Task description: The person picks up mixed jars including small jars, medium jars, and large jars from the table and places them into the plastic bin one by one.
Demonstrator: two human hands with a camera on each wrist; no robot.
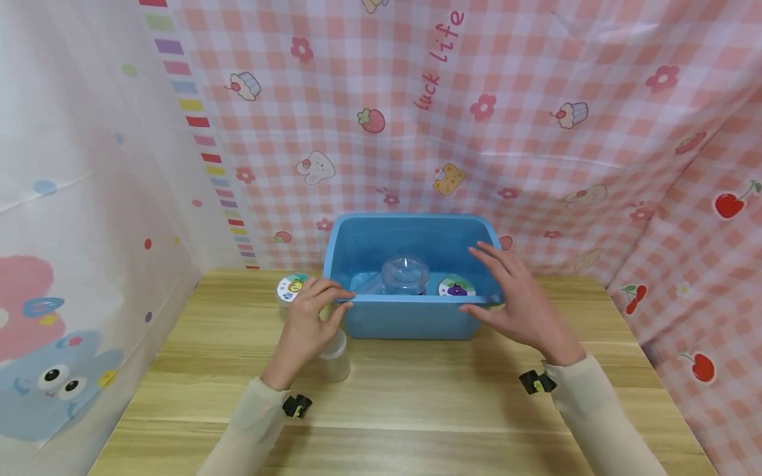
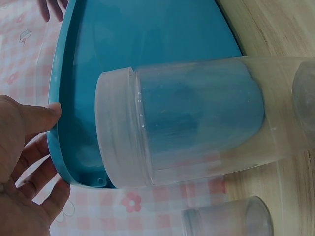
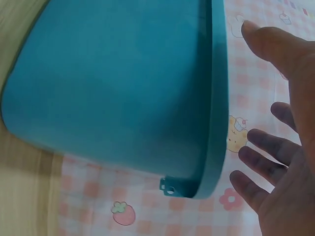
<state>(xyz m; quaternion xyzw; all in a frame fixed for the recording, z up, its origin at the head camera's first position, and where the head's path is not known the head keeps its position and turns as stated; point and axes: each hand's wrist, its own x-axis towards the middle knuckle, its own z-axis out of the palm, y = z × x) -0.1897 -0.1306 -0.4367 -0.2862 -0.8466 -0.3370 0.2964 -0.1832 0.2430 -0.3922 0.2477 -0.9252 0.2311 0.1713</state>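
Note:
A light-blue plastic bin [image 1: 411, 320] stands on the table. At its front left corner my left hand [image 1: 312, 320] grips the rim; in the left wrist view the thumb [image 2: 42, 117] lies on the rim with the fingers behind it. My right hand [image 1: 524, 301] is spread at the front right corner, and the right wrist view shows its fingers [image 3: 266, 142] apart from the rim. Inside the bin are a clear jar [image 1: 405, 274] and a round lid with a purple picture [image 1: 457, 288]. The bin's front wall hides their lower parts.
A clear jar with a whitish lid [image 2: 118, 128] stands in front of the bin's left corner, close under my left hand. Left of the bin is another jar with a picture lid [image 1: 290, 287], partly hidden by that hand. A pink checked cloth [image 1: 387, 86] hangs behind the wooden table [image 1: 417, 410].

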